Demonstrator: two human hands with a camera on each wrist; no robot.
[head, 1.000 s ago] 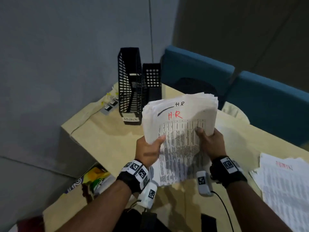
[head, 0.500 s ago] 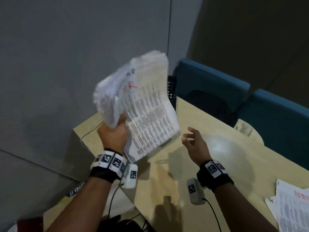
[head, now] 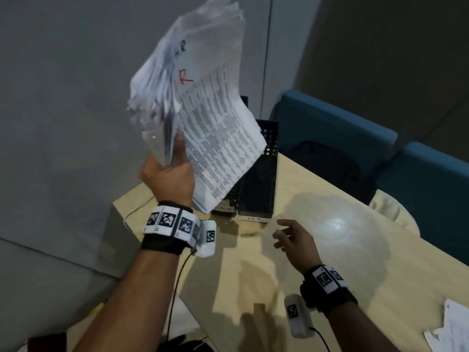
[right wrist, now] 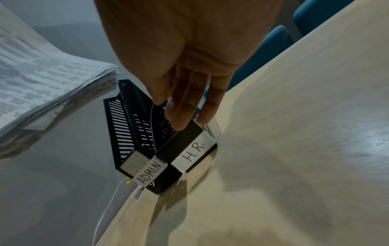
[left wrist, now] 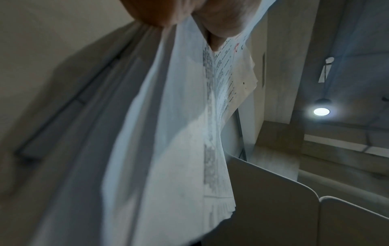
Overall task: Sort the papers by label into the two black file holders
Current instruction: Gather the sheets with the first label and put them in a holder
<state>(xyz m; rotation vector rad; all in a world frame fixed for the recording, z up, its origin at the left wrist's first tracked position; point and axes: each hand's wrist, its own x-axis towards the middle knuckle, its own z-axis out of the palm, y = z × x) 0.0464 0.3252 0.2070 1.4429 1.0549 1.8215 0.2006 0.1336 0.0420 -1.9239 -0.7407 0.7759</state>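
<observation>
My left hand (head: 169, 174) grips a thick stack of printed papers (head: 203, 105) marked "H.R" in red and black, raised high above the table's far left corner. The stack (left wrist: 172, 133) fills the left wrist view and shows at the left of the right wrist view (right wrist: 42, 79). Two black file holders stand side by side at the table's far edge: the one labelled ADMIN (right wrist: 126, 133) on the left, the one labelled H.R. (right wrist: 189, 146) (head: 258, 179) on the right. My right hand (head: 289, 237) hovers open, fingers relaxed, just in front of the H.R. holder, holding nothing.
Another pile of papers (head: 451, 329) lies at the table's near right edge. Two blue chairs (head: 342, 133) stand behind the light wooden table (head: 355, 250). A grey wall panel is on the left. A thin white cable (right wrist: 107, 213) hangs off the table corner.
My right hand let go of the stack and dropped toward the table. My left hand alone lifted the papers up and left, above the holders.
</observation>
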